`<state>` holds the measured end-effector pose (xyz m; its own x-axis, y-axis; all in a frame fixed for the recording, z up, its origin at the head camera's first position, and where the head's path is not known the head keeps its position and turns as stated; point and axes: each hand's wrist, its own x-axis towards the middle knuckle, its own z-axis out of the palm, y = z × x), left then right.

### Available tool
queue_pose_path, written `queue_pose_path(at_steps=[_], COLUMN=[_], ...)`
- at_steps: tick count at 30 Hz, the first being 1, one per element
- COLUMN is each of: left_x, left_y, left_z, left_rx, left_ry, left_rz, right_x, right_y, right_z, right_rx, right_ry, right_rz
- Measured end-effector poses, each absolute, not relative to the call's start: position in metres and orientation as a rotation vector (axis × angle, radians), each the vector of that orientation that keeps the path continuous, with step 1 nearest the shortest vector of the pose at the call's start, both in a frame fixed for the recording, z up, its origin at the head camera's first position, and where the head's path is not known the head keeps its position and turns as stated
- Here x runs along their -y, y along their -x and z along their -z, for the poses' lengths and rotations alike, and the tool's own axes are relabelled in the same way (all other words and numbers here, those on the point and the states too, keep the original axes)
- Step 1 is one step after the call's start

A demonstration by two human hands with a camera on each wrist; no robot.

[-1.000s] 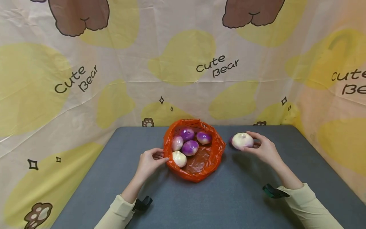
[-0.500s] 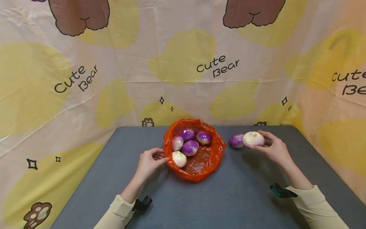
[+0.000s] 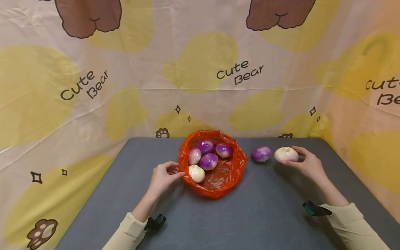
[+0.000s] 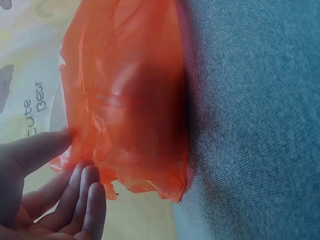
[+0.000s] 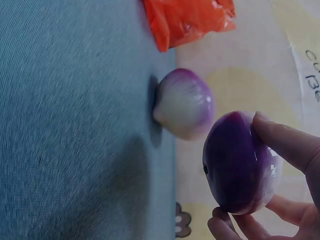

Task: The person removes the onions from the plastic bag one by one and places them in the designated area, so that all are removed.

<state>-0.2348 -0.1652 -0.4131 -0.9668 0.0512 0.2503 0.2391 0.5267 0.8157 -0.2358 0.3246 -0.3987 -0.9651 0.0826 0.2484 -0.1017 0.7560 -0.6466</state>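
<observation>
A glossy purple-and-white onion point(image 3: 285, 155) is in my right hand point(image 3: 309, 166), held between thumb and fingers with its pale, nubbed side up. The right wrist view shows this onion's dark purple underside point(image 5: 235, 165) over the table. Just left of it another onion point(image 3: 261, 153) lies on the table, mostly purple. My left hand point(image 3: 163, 178) pinches the left rim of an orange-red plastic bag point(image 3: 239, 170), thumb and fingertips at the crinkled film in the left wrist view. Several onions point(image 3: 208, 161) lie inside the open-mouthed bag, one of them point(image 3: 197, 173) white side up.
The dark grey table point(image 3: 237, 222) runs back to a cloth backdrop point(image 3: 200, 69) printed with bears and yellow patches. The backdrop also rises along both sides. Dark straps point(image 3: 156, 222) sit on both wrists.
My right hand has moved right with its onion, away from the onion beside the bag, which now shows whole with a gap between them. My left hand and the bag stay put.
</observation>
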Motion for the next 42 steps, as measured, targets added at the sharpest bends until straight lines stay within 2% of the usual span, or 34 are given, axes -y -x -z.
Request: queue_pose_path(at_steps=[18, 42], left_x=[0.163, 0.163], left_y=[0.234, 0.233], left_z=[0.413, 0.412], left_rx=[2.578, 2.576], left_ry=[0.229, 0.227], left_rz=[1.405, 1.416], right_x=[-0.345, -0.335], right_y=[0.262, 0.279], right_z=[0.418, 0.433], right_rx=[2.806, 2.827], right_ry=[0.123, 0.153], right_rz=[-1.017, -1.019])
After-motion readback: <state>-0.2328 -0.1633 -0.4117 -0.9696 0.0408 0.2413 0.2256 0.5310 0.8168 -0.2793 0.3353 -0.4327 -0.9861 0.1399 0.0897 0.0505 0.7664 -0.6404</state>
